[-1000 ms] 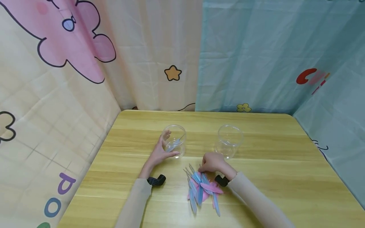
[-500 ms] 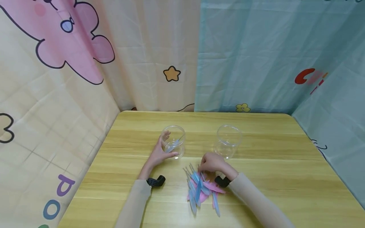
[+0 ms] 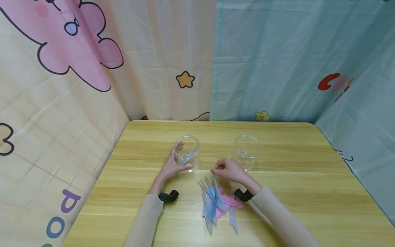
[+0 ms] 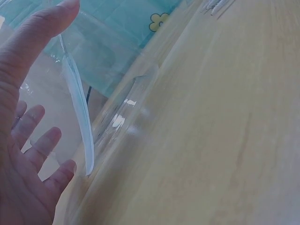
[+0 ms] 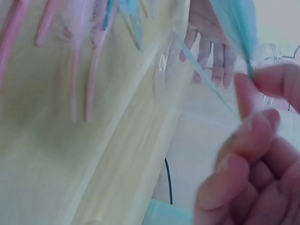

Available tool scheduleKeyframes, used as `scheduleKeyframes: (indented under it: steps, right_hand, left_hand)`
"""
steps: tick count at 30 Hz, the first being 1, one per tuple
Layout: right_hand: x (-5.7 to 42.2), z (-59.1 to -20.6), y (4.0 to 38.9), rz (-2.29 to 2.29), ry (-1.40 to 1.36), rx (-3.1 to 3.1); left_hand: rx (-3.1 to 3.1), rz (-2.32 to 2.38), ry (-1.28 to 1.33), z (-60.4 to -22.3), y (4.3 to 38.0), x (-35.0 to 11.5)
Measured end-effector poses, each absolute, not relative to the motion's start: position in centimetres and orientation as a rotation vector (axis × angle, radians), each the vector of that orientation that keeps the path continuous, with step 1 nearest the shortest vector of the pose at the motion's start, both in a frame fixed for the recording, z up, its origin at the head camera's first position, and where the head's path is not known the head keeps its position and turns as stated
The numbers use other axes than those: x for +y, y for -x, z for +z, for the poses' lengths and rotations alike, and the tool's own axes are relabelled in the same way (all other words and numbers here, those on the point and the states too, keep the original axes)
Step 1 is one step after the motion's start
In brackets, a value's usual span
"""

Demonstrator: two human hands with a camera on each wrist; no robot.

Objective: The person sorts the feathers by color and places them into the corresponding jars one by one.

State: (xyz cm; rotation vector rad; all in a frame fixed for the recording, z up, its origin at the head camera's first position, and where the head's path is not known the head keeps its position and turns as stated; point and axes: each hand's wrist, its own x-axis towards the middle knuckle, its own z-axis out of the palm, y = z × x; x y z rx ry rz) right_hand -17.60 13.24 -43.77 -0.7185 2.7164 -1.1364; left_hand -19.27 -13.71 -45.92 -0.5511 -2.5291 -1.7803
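Observation:
My left hand (image 3: 172, 166) holds a clear cup (image 3: 194, 160) standing on the table, thumb in front and fingers round the far side. Inside that cup a pale blue feather (image 4: 79, 103) leans at a slant. My right hand (image 3: 232, 170) pinches a blue feather (image 5: 240, 33) by its quill between thumb and forefinger, its vane hanging down over the pile. Below lies a loose pile of blue feathers (image 3: 207, 214) and pink feathers (image 3: 226, 200), quills mostly pointing away from me. Its right part is partly hidden by my right wrist.
A second clear cup (image 3: 248, 151) stands upright behind my right hand, which covers part of its base. The wooden table (image 3: 302, 192) reaches back to printed curtains (image 3: 172, 51). Black wrist cameras (image 3: 169, 195) sit on both wrists.
My right hand has picked among the feathers, then lifted slightly away from the pile, drawing a blue feather up by its quill. My left hand stays on its cup.

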Motion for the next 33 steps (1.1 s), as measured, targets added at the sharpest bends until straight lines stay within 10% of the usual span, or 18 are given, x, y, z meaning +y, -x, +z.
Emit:
scheduleKeyframes:
  steps: [33]
  right_hand:
    - [5.9,-38.4,22.8,-2.149,0.968,2.990]
  left_hand:
    - [-2.505,-1.807,0.579,-46.1,19.2,-13.9]
